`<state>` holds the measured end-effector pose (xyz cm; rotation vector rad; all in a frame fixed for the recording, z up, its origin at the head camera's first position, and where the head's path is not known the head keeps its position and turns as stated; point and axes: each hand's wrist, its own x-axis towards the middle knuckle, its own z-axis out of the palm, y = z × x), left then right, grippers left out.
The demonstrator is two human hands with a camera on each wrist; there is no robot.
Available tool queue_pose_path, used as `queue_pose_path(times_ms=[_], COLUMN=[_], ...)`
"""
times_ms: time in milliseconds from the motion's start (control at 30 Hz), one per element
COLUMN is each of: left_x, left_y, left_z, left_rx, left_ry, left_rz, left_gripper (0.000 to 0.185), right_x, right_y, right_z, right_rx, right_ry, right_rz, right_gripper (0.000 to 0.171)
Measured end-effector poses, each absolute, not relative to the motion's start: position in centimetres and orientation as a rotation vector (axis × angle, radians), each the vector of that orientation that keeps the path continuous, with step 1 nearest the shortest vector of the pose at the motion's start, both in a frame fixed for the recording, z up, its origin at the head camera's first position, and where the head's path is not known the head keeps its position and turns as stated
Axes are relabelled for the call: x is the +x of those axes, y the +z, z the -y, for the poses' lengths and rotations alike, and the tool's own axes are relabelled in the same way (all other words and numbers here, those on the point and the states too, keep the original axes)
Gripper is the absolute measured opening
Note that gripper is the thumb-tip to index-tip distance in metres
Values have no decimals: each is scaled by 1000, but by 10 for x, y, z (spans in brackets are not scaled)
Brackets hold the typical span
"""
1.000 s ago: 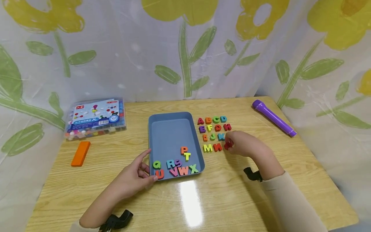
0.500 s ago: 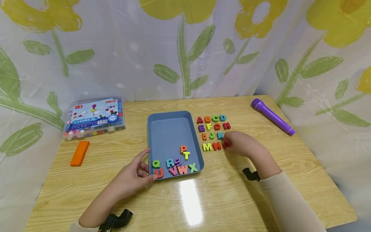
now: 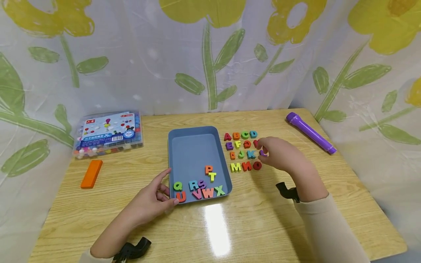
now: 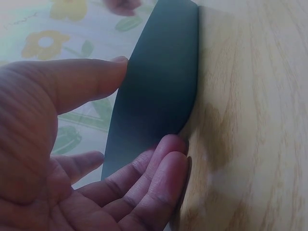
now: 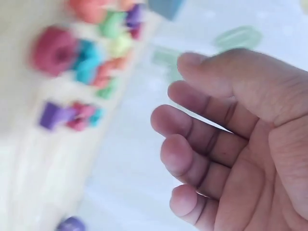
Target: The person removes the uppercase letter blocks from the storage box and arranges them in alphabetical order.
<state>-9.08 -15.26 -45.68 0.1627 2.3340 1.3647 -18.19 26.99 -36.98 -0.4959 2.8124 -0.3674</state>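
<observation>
My left hand (image 3: 154, 202) rests at the tray's (image 3: 194, 146) 7 o'clock corner, fingers straight and relaxed against the blue wall, holding nothing; the left wrist view shows fingertips (image 4: 166, 154) just touching that wall. Inside the tray, along its 6 o'clock edge, lie the letters Q (image 3: 178, 186), R, S, U, V, W and X (image 3: 219, 190), with P (image 3: 208, 169) and T above them. At 3 o'clock of the tray, on the bare table (image 3: 230, 233), the letters A to O stand in four rows; the red O (image 3: 257, 166) closes the last row, just beside N (image 3: 246, 166).

My right hand (image 3: 279, 155) hovers over the 3 o'clock end of those rows, fingers loosely curled and empty in the right wrist view. A small purple piece, probably the L (image 3: 263, 153), sits just at my fingertips; the blur leaves contact uncertain.

Risks, as I judge them: the hovering fingers could brush H, L or O and skew the rows, since the pieces lie loose and close together. A sleeve dragged low could do the same. If my left hand pushes, the tray may slide on the glossy surface and jostle its letters.
</observation>
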Motion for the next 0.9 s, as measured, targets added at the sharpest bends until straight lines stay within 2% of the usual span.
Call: queue_pose_path(times_ms=[167, 300, 533, 900], left_x=[-90, -90, -89, -90], left_y=[-456, -455, -454, -456], left_z=[153, 153, 152, 152], left_rx=[169, 173, 182, 161], left_ry=[1363, 1367, 1385, 1392], left_rz=[-2338, -2339, -2324, -2325], left_gripper=[103, 102, 102, 102], right_x=[-183, -186, -193, -204], right_y=[-353, -360, -381, -396], right_z=[-231, -190, -142, -105], right_rx=[-605, -734, -975, -962], right_ry=[-328, -229, -2, 162], right_rz=[-2833, -2780, -2692, -2624], right_gripper=[28, 31, 23, 24])
